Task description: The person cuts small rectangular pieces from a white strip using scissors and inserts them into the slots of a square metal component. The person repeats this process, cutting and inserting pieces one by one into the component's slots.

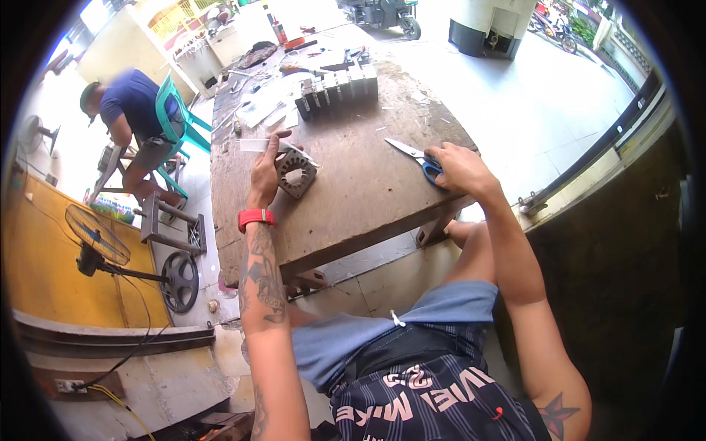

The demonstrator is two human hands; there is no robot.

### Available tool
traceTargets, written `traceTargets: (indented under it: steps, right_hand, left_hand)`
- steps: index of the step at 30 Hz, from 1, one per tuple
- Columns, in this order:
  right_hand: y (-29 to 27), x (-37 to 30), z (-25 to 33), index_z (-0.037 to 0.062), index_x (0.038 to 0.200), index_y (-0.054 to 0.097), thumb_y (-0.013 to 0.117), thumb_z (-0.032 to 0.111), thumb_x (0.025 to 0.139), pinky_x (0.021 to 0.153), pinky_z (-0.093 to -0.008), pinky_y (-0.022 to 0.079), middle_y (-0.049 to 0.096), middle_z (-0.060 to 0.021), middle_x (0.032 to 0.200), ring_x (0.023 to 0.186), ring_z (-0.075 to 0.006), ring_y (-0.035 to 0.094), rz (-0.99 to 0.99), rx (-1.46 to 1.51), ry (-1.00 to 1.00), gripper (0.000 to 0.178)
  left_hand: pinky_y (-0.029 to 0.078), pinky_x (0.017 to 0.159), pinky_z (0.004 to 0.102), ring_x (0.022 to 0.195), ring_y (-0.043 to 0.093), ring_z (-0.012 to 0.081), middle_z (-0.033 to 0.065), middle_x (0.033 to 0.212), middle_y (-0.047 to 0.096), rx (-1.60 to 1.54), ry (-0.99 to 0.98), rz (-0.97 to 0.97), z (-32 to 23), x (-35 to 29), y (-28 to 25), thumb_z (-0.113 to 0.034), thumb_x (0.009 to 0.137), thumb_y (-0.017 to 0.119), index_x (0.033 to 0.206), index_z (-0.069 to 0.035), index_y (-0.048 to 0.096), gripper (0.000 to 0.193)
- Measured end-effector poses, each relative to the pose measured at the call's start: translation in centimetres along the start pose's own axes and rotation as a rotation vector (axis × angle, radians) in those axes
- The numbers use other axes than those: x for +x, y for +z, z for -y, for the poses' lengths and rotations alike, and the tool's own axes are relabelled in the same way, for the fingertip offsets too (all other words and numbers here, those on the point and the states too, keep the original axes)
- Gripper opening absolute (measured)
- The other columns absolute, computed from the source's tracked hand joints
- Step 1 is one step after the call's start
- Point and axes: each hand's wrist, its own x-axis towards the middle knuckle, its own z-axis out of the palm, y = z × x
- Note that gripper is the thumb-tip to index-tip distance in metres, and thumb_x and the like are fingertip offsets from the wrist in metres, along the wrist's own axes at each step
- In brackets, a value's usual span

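My left hand (265,175), with a red band at the wrist, is closed on a white strip (254,145) of thin sheet that sticks out to the left of the fingers. Right beside it on the table sits a grey motor stator (300,178), its slotted ring facing up and something pale in its centre hole. My right hand (462,167) rests near the table's right edge, its fingers on the blue handles of a pair of scissors (406,149). The scissor blades point to the far left, over the wood.
On the wooden table (353,213), a dark metal block (337,94) with clips along it stands farther back, among white sheets, scraps and tools. To the left, a person (136,110) sits on a green chair (173,117). A black fan (95,239) stands at the near left.
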Motion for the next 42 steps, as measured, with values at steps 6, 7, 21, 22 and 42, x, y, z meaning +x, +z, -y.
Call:
traceTargets:
  steps: [6, 7, 21, 22, 42]
  right_hand:
    - [-1.4, 0.3, 0.4, 0.0064, 0.124, 0.068, 0.075, 0.009, 0.081, 0.094, -0.0471, 0.058, 0.070, -0.0205, 0.115, 0.111, -0.0386, 0.070, 0.025, 0.030, 0.015, 0.044]
    - [-1.6, 0.5, 0.3, 0.0064, 0.129, 0.067, 0.073, 0.010, 0.081, 0.095, -0.0468, 0.057, 0.070, -0.0209, 0.116, 0.112, -0.0392, 0.069, 0.040, 0.028, 0.002, 0.048]
    - [2.8, -5.1, 7.9, 0.0050, 0.142, 0.062, 0.086, 0.016, 0.091, 0.077, -0.0258, 0.057, 0.074, -0.0106, 0.111, 0.090, -0.0116, 0.070, -0.193, 1.687, -0.107, 0.058]
    - [3.9, -5.9, 9.6, 0.0041, 0.140, 0.062, 0.086, 0.017, 0.092, 0.076, -0.0259, 0.058, 0.075, -0.0102, 0.109, 0.088, -0.0108, 0.069, -0.116, 1.719, -0.115, 0.056]
    - [10.8, -10.6, 14.0, 0.0052, 0.123, 0.068, 0.088, 0.038, 0.091, 0.063, -0.0217, 0.039, 0.055, 0.0069, 0.075, 0.070, -0.0039, 0.051, 0.197, 1.239, 0.004, 0.050]
  left_hand:
    - [0.060, 0.088, 0.0313, 0.100, 0.074, 0.0197, 0.0161, 0.107, 0.076, 0.181, 0.191, 0.081, -0.4, -0.8, 1.7, -0.037, 0.117, 0.043, 0.136, -0.005, 0.065, 0.044]
    - [0.059, 0.088, 0.0306, 0.101, 0.073, 0.0187, 0.0146, 0.105, 0.076, 0.249, 0.276, 0.082, -0.2, -1.1, 2.2, -0.036, 0.117, 0.043, 0.134, -0.004, 0.067, 0.043]
    - [0.062, 0.074, 0.0304, 0.080, 0.070, 0.0128, 0.0041, 0.090, 0.068, -0.366, -0.026, -0.460, -0.4, -20.5, 8.7, -0.022, 0.112, 0.059, 0.132, -0.002, 0.061, 0.028]
    - [0.063, 0.075, 0.0315, 0.081, 0.071, 0.0137, 0.0052, 0.091, 0.068, -0.474, -0.062, -0.411, 0.6, -21.7, 9.8, -0.020, 0.111, 0.060, 0.131, -0.001, 0.060, 0.027]
    - [0.067, 0.089, 0.0357, 0.099, 0.077, 0.0271, 0.0159, 0.114, 0.070, -0.372, -0.024, -0.392, 0.9, -18.5, 7.7, -0.011, 0.105, 0.067, 0.127, 0.000, 0.059, 0.025]
